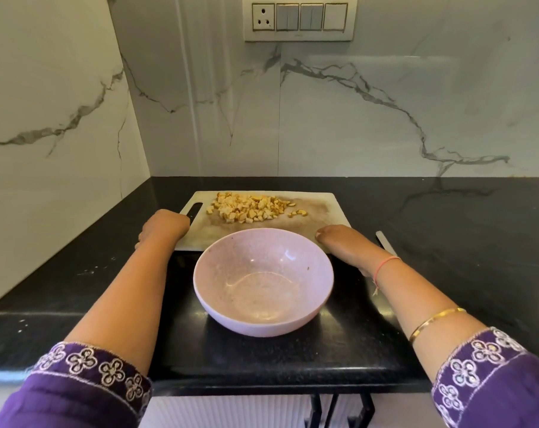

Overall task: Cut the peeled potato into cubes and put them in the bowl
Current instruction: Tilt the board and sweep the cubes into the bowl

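Potato cubes (pixel 249 208) lie heaped on the far half of the cutting board (pixel 317 211), already diced, with none in the bowl (pixel 293 322) yet.

At the left, the left hand (pixel 165 225) sits at the board's near-left corner beside the handle slot. Its fingers are curled down over the edge and mostly hidden, so it appears to grip the board. In the middle the pink bowl stands empty on the black bench (pixel 447 242), its far rim overlapping the board's near edge from this view. Next comes the right hand (pixel 339 239), curled round the near-right corner in the same way. Just beyond it to the right a knife (pixel 385 242) lies on the bench.

The step in hand looks like lifting or tipping the board toward the bowl, and that is where trouble lies. The heap is wide and the bowl's mouth narrower than the board, so a quick tilt would send cubes past the rim on either side. A few loose pieces right of the heap would slide first. The board's edge could also knock the bowl and shove it toward the bench edge — a slow tilt suits better.
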